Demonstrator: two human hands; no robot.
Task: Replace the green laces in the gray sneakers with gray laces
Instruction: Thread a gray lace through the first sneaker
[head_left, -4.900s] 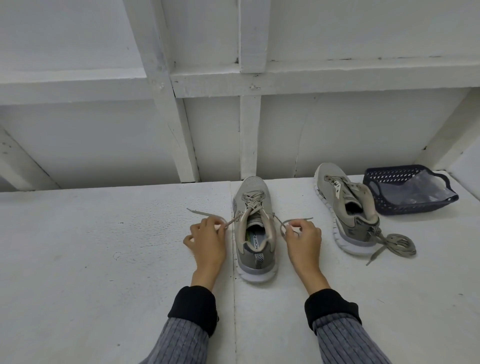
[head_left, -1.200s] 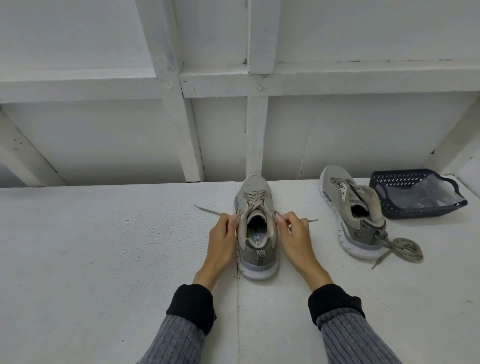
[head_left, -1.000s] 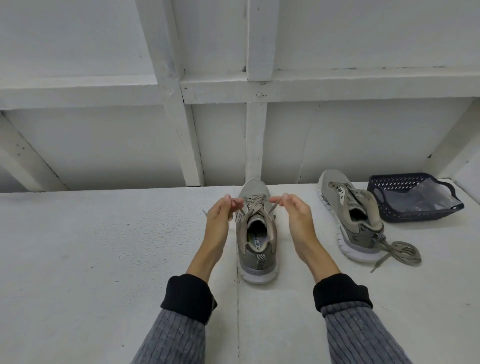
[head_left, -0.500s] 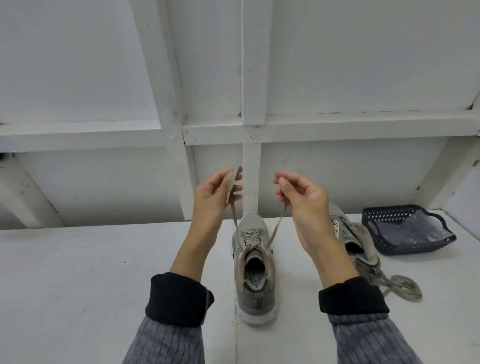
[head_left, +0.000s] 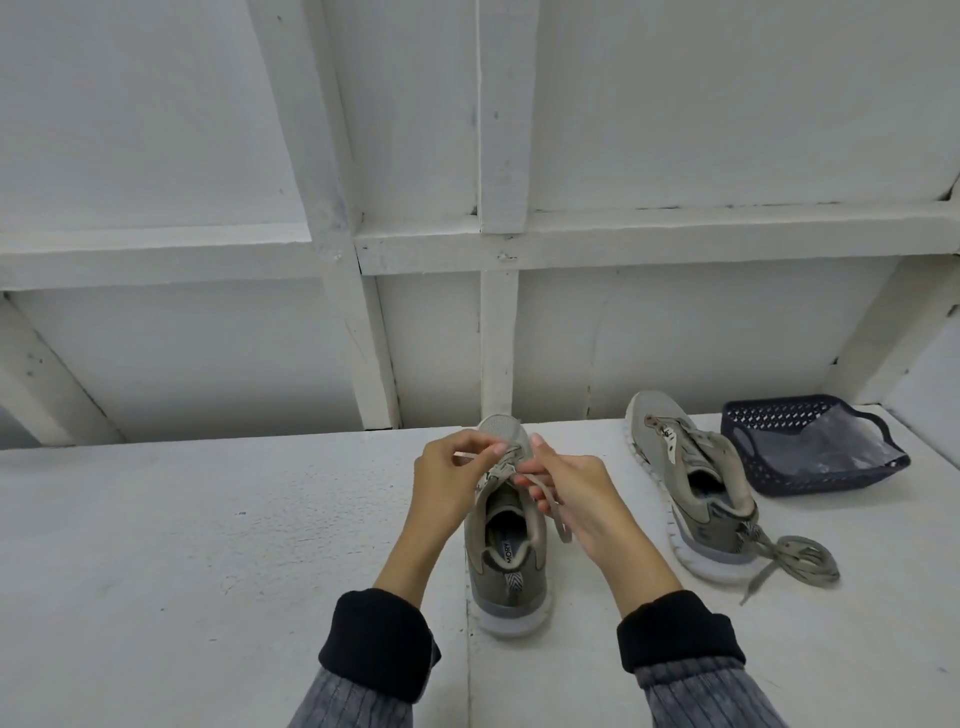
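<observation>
Left hand: your left hand (head_left: 451, 480) pinches one end of the gray lace (head_left: 550, 499) over the near sneaker (head_left: 506, 540).
Right hand: your right hand (head_left: 576, 501) grips the other end, fingers curled round it; the loose tail hangs beside the shoe's opening.
Near sneaker: upright on the bench (head_left: 208, 545), heel toward you, between your wrists.
Second sneaker: the second sneaker (head_left: 691, 483) stands to the right, well apart.
Loose lace: a coiled lace (head_left: 795, 561) lies touching its heel.
Basket: a dark basket (head_left: 810, 447) sits beyond it, at the wall.
</observation>
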